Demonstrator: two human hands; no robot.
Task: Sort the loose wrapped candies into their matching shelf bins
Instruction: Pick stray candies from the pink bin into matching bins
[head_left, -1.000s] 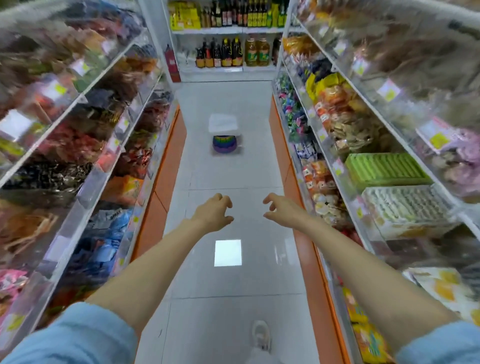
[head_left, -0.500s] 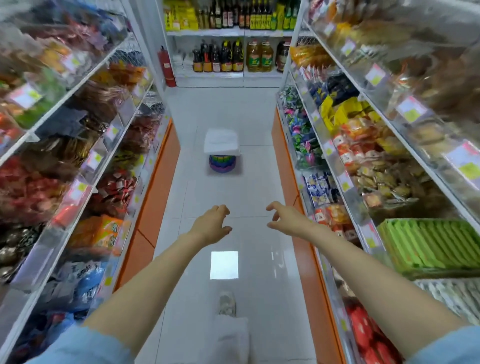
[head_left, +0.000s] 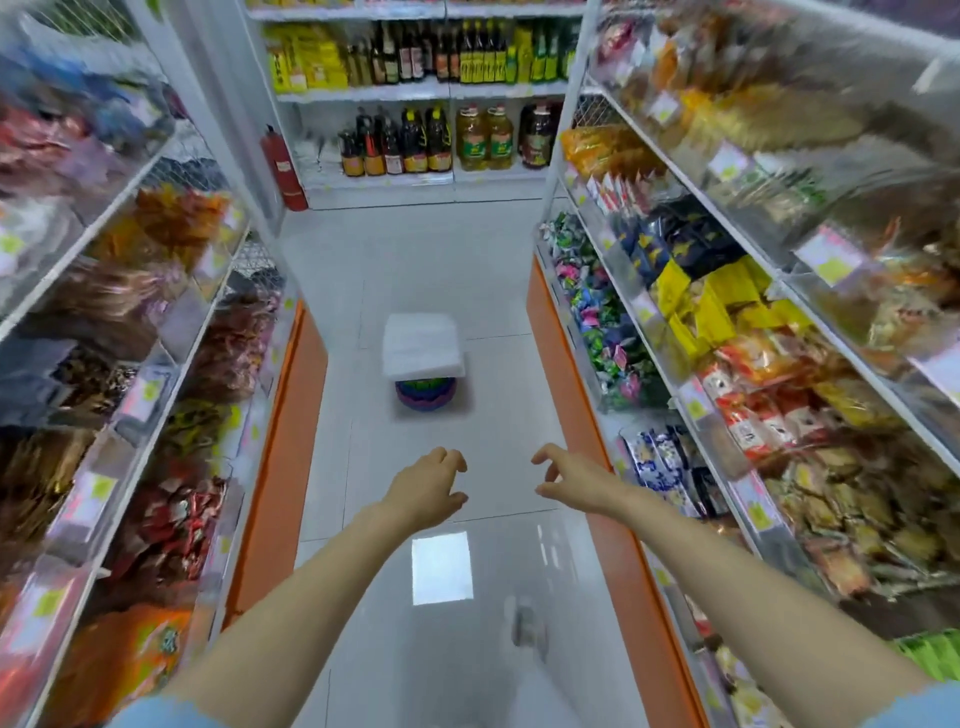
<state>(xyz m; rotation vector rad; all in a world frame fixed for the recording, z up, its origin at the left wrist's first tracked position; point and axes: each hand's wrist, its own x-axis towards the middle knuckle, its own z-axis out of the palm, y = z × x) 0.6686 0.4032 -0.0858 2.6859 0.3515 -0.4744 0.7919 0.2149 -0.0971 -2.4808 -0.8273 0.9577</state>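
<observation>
Floor between orange shelf bases, left hand and right hand apart, empty, fingers loosely curled.

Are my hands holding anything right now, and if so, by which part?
Nothing is held. The left hand and the right hand reach forward over the white tiled floor, fingers loosely curled and empty.

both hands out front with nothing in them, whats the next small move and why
Probably step toward the white pad lying on the coloured tub on the aisle floor, then reach down for it. The left hand and right hand hold nothing, are loosely curled and point that way, short of it. What the tub holds is hidden.
</observation>
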